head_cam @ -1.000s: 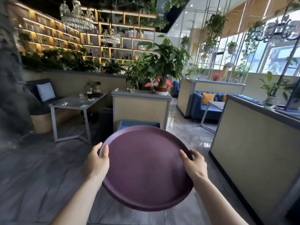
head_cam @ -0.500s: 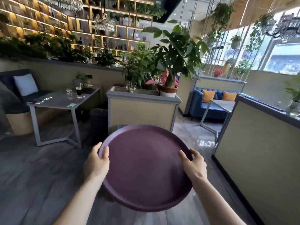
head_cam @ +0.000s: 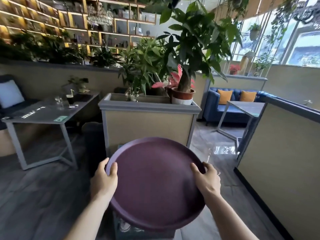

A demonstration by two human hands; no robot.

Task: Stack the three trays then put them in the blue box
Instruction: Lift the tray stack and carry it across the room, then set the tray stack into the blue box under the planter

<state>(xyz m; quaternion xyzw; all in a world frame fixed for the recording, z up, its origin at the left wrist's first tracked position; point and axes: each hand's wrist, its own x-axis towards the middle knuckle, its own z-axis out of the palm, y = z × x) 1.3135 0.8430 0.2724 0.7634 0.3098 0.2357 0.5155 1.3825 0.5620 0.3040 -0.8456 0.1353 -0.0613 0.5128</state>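
Note:
A round dark-purple tray (head_cam: 155,184) is held level in front of me, tilted slightly down on its near side. Only its top face and thick rim show, so I cannot tell how many trays are stacked. My left hand (head_cam: 103,181) grips the left rim with the thumb on top. On the opposite rim, my right hand (head_cam: 206,181) holds on the same way. The blue box (head_cam: 120,146) is almost wholly hidden under the tray; a small bluish corner shows past the far rim, at the foot of the planter.
A tall beige planter box (head_cam: 149,123) with potted plants stands just beyond the tray. A grey table (head_cam: 43,115) with glasses is at the left. A beige partition wall (head_cam: 280,161) runs along the right, with glossy floor between and a blue sofa (head_cam: 230,104) behind.
I have moved closer to the planter, which looms larger. The blue box, open to view a second ago, is now covered by the tray. Both hands keep the same grip.

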